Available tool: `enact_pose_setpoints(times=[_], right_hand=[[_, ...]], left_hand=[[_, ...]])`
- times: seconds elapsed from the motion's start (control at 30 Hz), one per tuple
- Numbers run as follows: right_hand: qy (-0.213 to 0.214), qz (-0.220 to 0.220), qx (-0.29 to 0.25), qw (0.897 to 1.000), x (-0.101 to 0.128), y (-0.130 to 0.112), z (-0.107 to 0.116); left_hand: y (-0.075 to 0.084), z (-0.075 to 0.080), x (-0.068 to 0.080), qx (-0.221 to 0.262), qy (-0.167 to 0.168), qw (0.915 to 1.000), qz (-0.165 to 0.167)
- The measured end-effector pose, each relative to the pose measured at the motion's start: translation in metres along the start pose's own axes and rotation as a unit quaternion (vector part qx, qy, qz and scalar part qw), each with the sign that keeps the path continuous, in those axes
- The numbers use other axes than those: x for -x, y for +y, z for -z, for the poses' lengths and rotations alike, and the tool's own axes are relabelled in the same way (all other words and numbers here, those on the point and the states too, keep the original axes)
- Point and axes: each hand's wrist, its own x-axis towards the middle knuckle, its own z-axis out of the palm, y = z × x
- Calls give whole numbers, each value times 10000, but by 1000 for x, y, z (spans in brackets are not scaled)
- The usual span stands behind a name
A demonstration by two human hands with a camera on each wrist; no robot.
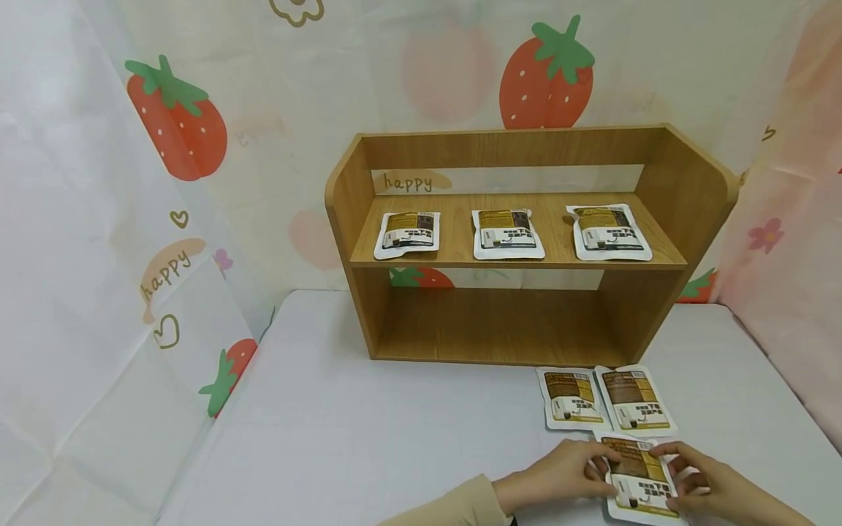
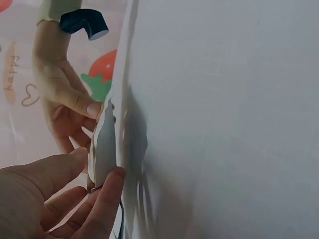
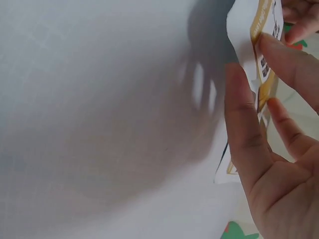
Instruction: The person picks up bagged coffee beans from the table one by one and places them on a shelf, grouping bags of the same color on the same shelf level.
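Between my two hands is a white packet [image 1: 636,475] with a brown and yellow printed label, near the table's front right. My left hand [image 1: 567,475] pinches its left edge, while my right hand [image 1: 713,486] pinches its right edge. In the left wrist view the packet [image 2: 103,144] appears edge-on, with thumb and fingers on either side of it. The right wrist view has the packet [image 3: 266,45] between the right thumb and fingers. Just behind it, two similar packets lie side by side on the table, the left one [image 1: 572,398] and the right one [image 1: 635,400].
A two-tier wooden shelf [image 1: 500,325] stands at the back of the white table [image 1: 342,431]. Its upper board carries a left packet [image 1: 408,234], a middle packet [image 1: 508,234] and a right packet [image 1: 609,232]. Strawberry-printed cloth [image 1: 263,131] hangs behind and at the sides.
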Motion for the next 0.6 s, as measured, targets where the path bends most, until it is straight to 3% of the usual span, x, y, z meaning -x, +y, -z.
enact_pose_setpoints(times=[0.13,0.23,0.33,0.6], right_hand=[[282,568,283,9976,1,0,-2],[641,1143,506,9901,0,-1,-5],[975,1444,584,9830,-2,-4,-7],[1946,1530,684,9665,-14,-20,-10]], left_hand=[[0,0,1,-79,347,9993,-129],[-2,-1,2,-20,639,9978,-169],[-3,1,2,172,930,9953,-185],[-8,15,-1,510,1480,9870,-371]])
